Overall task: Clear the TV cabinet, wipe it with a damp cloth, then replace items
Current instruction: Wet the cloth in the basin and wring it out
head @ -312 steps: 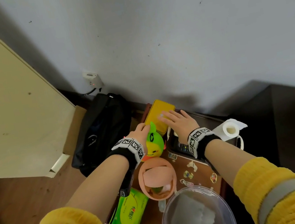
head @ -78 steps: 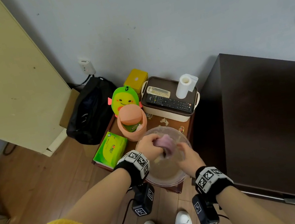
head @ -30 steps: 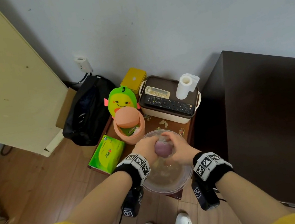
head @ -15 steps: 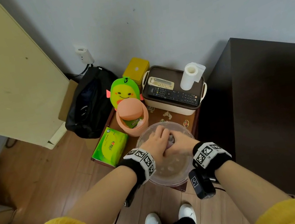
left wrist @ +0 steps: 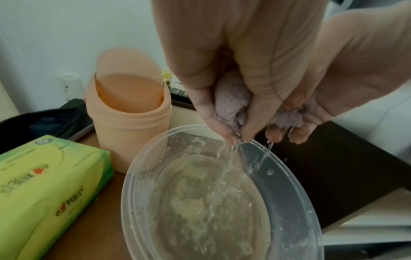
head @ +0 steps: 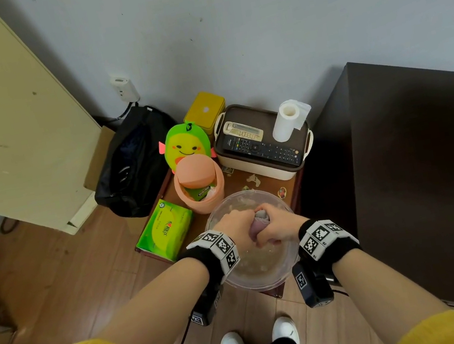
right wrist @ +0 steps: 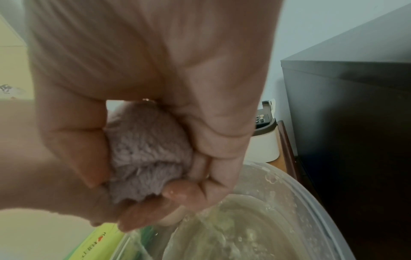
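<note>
My left hand point(head: 237, 226) and right hand point(head: 274, 224) both grip a balled-up purple cloth point(head: 260, 220) and squeeze it over a clear plastic basin point(head: 238, 279). In the left wrist view water streams from the cloth point(left wrist: 231, 103) into the cloudy water of the basin point(left wrist: 142, 176). The right wrist view shows the cloth point(right wrist: 144, 154) wadded tight between the curled fingers of both hands. The dark TV cabinet point(head: 431, 166) stands to the right with a bare top.
On the small wooden side table point(head: 289, 188) stand a pink swing-lid bin point(head: 200, 188), a green tissue pack point(head: 166, 228), a green plush toy point(head: 185, 142), a yellow tin point(head: 204, 112) and a lidded box point(head: 263, 162) bearing remotes point(head: 261, 147) and a paper roll point(head: 286, 120). A black bag point(head: 133, 164) lies left.
The cloth came up out of the basin water and is wrung between both hands, which have closed tighter around it. The cleared items stay in place on the side table.
</note>
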{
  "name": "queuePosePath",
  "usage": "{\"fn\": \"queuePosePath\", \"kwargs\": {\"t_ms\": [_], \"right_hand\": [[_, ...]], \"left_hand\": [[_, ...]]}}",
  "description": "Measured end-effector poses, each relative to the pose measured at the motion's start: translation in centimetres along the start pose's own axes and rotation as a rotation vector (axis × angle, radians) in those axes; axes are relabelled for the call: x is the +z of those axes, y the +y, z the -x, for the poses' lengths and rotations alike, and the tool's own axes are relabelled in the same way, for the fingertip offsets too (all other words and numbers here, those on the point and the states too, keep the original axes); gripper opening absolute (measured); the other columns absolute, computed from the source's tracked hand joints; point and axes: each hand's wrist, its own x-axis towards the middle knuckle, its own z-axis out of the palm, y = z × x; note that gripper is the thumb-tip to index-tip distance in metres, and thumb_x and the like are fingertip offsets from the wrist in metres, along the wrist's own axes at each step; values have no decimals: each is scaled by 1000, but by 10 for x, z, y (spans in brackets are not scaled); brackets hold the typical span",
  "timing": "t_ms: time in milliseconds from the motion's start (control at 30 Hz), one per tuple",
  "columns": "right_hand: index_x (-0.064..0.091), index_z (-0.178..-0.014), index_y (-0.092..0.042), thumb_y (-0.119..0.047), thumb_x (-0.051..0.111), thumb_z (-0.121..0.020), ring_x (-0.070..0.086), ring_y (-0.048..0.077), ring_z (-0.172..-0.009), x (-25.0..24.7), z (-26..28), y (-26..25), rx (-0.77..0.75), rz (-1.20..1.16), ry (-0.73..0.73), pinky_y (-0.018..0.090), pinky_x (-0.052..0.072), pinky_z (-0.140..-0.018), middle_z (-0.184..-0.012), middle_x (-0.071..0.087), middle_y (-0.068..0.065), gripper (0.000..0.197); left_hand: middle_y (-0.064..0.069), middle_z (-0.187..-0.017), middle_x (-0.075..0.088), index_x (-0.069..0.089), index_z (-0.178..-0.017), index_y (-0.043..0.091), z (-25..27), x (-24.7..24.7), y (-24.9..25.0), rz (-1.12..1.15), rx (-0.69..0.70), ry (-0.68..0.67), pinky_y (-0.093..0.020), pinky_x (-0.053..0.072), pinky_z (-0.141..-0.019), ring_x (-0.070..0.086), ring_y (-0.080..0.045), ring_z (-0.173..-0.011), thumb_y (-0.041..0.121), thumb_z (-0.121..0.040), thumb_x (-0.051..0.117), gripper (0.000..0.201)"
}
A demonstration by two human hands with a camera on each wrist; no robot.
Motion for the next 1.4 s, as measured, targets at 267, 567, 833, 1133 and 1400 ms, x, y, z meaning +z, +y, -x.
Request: {"fn": "queuePosePath", "kwargs": {"t_ms": [267, 567, 833, 1133, 1400], "right_hand": [[56, -113, -7, 0, 73, -74, 60, 13, -63, -1, 13, -14, -29, -26, -38, 24, 45, -53, -78, 60, 3, 44], [56, -57, -9, 3, 66, -71, 52, 12, -46, 9, 12, -13, -50, 165, 24, 25, 44, -53, -47, 56, -2, 21], [66, -90, -13, -20, 65, -78, 63, 24, -87, 25, 11, -5, -81, 452, 95, 30, 47, -73, -92, 68, 8, 14], [62, -90, -16, -20, 56, -85, 59, 21, -79, 35, 15, -4, -98, 577, 170, 29, 42, -67, -91, 67, 5, 9], [59, -103, -15, -19, 50, -87, 63, 31, -96, 34, 18, -9, -109, 694, 297, 36, 49, -76, -103, 66, 9, 18]], "left_hand": [[-12, -123, 58, 45, -128, 8, 9, -9, 4, -251, 108, 40, -39, 45, -89, 56, -31, -114, 34, -87, 62, 51], [-10, -119, 59, 51, -117, 9, 14, -4, 8, -360, 200, 122, -36, 42, -89, 53, -28, -113, 36, -90, 55, 38], [-10, -110, 66, 67, -94, 14, 16, -5, 21, -316, 22, -23, -33, 45, -79, 62, -30, -102, 12, -87, 52, 16], [-11, -117, 64, 69, -100, 17, 19, 0, 19, -213, -73, -61, -33, 45, -85, 62, -30, -106, 13, -89, 55, 19], [-12, -118, 63, 67, -102, 13, 21, -10, 19, -126, -84, -51, -33, 44, -89, 60, -29, -108, 10, -90, 54, 18]]}}
